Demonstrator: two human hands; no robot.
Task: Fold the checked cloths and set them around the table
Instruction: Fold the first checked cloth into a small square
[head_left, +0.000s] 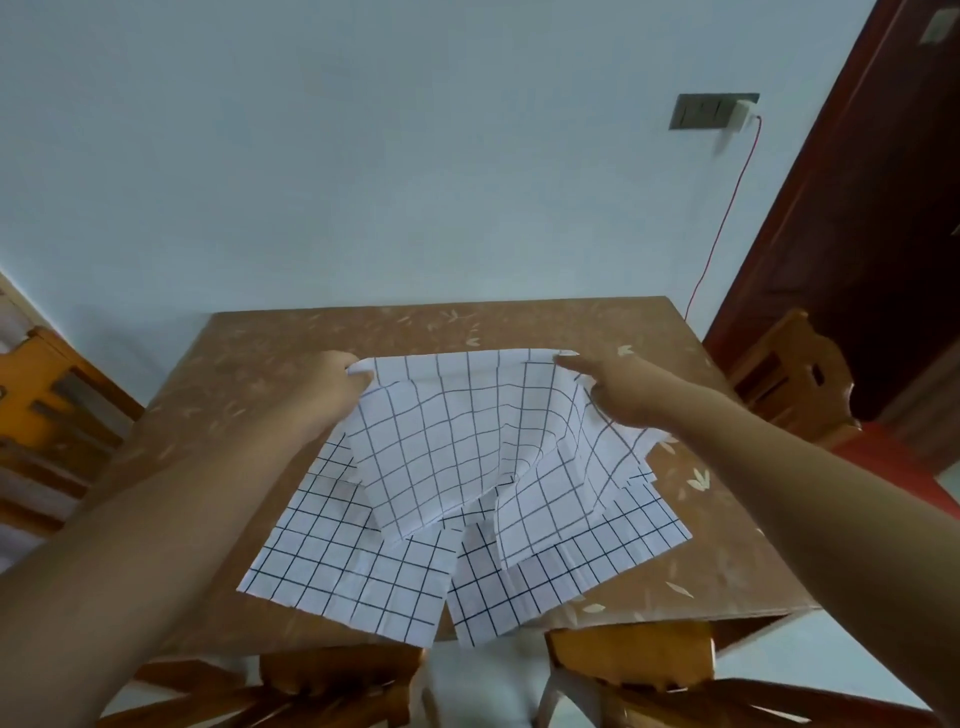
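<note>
White check cloth (457, 436) lifted at centre frame, far edge pulled taut between both hands, middle sagging and creased, near edge drooping onto the flat cloths below.

Left hand (332, 384) at centre left, fingers curled round the far left corner of the cloth. Right hand (623, 395) at centre right, pinching the far right corner, forefinger laid along the edge. Forearms entering from the two lower corners of the frame.

Flat cloths (353, 577) spread on the table (260, 353), overlapping, same check (count uncertain, at least two), near edges reaching the table's near edge at lower centre.

Brown speckled table top across mid frame, far side close to a pale wall. Wooden chairs (628, 654) round it: two at the bottom, one at the left edge, one at the right edge.

Switch plate (711, 111) on the wall, upper right, with a white plug at its right end. Red cable (727, 208) running from there down behind the table. Dark red door (857, 208) at far right.
</note>
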